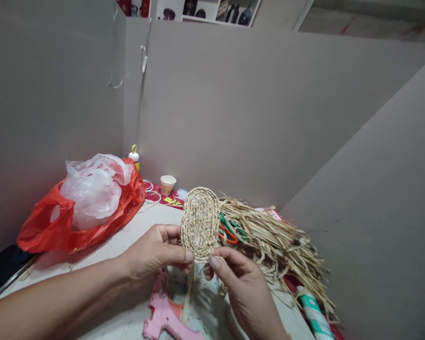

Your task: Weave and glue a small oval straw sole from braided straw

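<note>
An oval mat of coiled, braided straw (200, 224) is held up in front of me, its flat face toward the camera. My left hand (163, 248) grips its lower left edge, thumb in front and fingers behind. At the lower right edge, my right hand (239, 278) pinches the rim or the braid's end between thumb and fingers; a loose length of braid hangs under it. Below the hands lies a pink glue gun (163, 307) with an orange trigger. Scissors with green and orange handles (229, 231) show just right of the mat.
A large bundle of dry straw (283, 241) spreads over the table's right side, with a green and white tube (313, 311) near it. At left sits a red plastic bag (53, 222) with a clear bag (95, 189) in it. A paper cup (167, 185) stands by the grey wall (233, 104).
</note>
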`<state>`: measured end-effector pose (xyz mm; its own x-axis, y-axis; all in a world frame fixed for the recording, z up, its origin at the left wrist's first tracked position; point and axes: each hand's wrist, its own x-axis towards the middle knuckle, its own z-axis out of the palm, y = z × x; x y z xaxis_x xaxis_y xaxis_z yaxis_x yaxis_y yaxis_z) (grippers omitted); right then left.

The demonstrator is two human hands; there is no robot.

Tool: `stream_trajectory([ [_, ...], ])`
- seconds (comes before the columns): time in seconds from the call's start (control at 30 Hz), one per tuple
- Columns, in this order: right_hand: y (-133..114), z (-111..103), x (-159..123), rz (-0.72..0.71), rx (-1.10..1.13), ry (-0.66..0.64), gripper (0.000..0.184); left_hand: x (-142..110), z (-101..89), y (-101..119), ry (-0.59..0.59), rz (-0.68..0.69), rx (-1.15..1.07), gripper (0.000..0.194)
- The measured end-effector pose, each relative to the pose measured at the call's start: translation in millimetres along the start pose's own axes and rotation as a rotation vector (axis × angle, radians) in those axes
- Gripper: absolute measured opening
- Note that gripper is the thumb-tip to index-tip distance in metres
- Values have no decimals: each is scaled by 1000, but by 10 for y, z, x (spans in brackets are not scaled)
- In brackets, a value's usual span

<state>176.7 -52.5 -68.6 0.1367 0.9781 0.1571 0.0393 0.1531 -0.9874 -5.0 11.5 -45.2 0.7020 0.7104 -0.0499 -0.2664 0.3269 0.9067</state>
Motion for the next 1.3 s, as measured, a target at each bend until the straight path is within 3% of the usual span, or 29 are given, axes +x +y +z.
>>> stream_trajectory([
  [0.4, -5, 10, 23, 24, 2, 3, 24, 16, -8, -5, 43, 2, 59, 21],
  [0.93, 23, 29, 25, 61, 58, -45, 25, 52, -51, -138, -12, -67, 42, 23],
  [1.3, 74, 26, 64, 110, 92, -44, 27, 56, -44, -131, -27, -3, 69, 26],
])
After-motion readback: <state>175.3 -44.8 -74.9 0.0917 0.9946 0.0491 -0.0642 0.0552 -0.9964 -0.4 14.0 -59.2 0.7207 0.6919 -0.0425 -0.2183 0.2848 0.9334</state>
